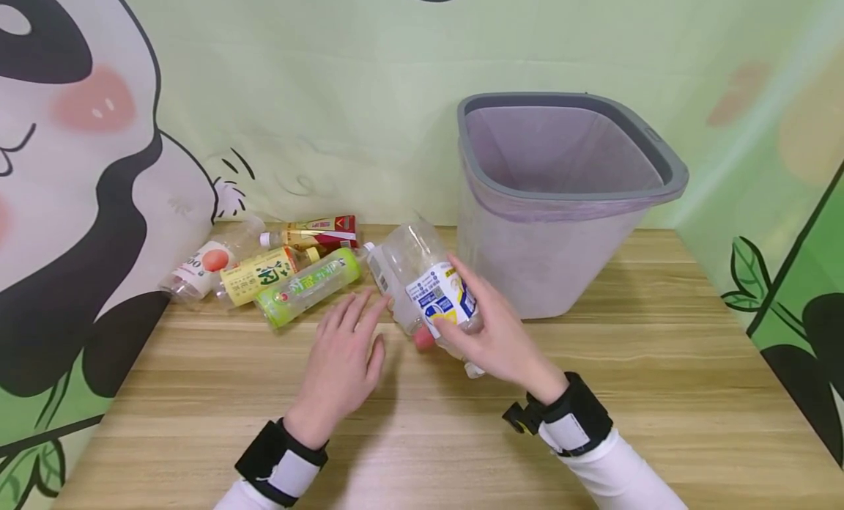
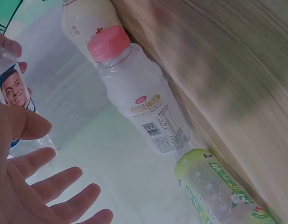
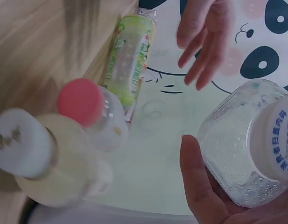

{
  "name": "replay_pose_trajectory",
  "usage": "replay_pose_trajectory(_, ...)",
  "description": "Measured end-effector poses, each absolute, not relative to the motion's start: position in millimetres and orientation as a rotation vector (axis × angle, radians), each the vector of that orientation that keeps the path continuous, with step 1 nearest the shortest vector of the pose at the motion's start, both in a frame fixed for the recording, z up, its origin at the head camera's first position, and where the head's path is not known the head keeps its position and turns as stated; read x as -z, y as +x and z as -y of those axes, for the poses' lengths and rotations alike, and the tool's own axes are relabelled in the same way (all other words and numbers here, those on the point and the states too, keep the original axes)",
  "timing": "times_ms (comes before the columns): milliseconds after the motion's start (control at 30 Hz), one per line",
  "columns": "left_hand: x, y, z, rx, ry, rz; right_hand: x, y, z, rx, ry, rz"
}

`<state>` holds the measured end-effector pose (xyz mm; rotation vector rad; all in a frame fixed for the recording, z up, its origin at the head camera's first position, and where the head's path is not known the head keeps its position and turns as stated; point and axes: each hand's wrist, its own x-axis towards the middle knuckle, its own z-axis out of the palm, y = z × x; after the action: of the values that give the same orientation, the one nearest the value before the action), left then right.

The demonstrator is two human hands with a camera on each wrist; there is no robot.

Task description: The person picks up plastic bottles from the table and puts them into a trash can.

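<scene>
My right hand (image 1: 494, 334) grips a clear plastic bottle (image 1: 445, 294) with a blue, white and yellow label, holding it tilted above the table. Its white cap (image 3: 281, 140) faces the camera in the right wrist view. To its left, my left hand (image 1: 343, 356) hovers with fingers spread, holding nothing. Beyond those fingertips lies a bottle with a pink cap (image 2: 108, 44), partly hidden by the held one in the head view. Beside it is a cream-coloured bottle with a white cap (image 3: 22, 142). A green-labelled bottle (image 1: 308, 286) lies just past the left fingers.
A grey bin (image 1: 547, 261) with a purple liner stands at the back right. Farther left lie a yellow-labelled bottle (image 1: 258, 277), a bottle with a peach on its label (image 1: 201, 268) and a red-labelled bottle (image 1: 323, 234). A panda-printed backdrop surrounds the wooden table (image 1: 633, 407).
</scene>
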<state>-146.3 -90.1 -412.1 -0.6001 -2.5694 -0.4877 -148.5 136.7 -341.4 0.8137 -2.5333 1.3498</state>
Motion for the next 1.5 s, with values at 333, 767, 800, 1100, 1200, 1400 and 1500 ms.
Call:
replay_pose_trajectory(333,412,-148,91,0.493,-0.616,2.526,336,-163,-142,-1.120,0.859,2.551)
replay_pose_trajectory(767,412,-147,89,0.498,-0.618,2.523,292,-165,-136,-1.118,0.893,2.403)
replay_pose_trajectory(800,412,-147,89,0.503,-0.618,2.522,288,-165,-137,-1.126,0.898,2.382)
replay_pose_trajectory(1100,413,-145,89,0.506,-0.619,2.532,257,-169,-139,-1.161,0.878,2.235)
replay_pose_trajectory(1200,412,-145,88,0.514,-0.616,2.531,246,-172,-141,-1.255,0.861,2.192)
replay_pose_trajectory(1400,412,-144,88,0.508,-0.619,2.510,223,-185,-150,-1.602,0.793,2.053)
replay_pose_trajectory(1500,413,-145,88,0.507,-0.625,2.508,213,-192,-155,-1.749,0.705,1.969)
